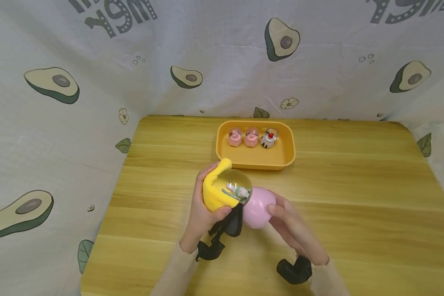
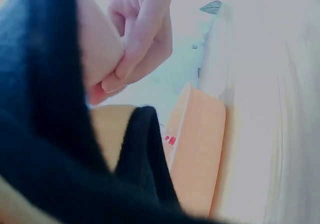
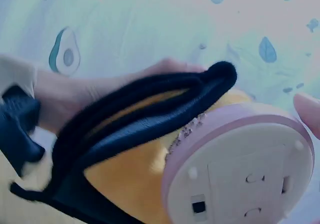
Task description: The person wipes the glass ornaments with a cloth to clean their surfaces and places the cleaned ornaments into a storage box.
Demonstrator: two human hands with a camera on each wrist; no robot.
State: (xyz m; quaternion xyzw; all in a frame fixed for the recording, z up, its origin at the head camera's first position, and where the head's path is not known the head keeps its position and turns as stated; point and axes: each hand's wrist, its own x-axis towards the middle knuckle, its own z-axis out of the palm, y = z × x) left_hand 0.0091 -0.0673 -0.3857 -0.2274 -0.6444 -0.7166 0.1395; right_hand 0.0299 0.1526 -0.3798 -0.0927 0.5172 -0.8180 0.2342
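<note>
My left hand (image 1: 200,209) grips a soft yellow cloth thing (image 1: 211,193) with black trim (image 1: 234,224) hanging below it. The cloth lies against a clear snow globe (image 1: 238,177) with small pale figures inside. Fingers and thumb of my right hand (image 1: 289,222) hold the globe by its round pink base (image 1: 258,209), which is tipped to the right. In the right wrist view the white underside (image 3: 235,179) shows a cover panel and a small black switch. Black trim fills much of the left wrist view and hides most of the cloth there.
Beyond the hands stands a yellow tray (image 1: 244,161) holding two small pink globes and a white globe (image 1: 269,142) with a red figure. All this is on a wooden table (image 1: 355,185), with an avocado-print cloth (image 1: 225,41) hanging behind it.
</note>
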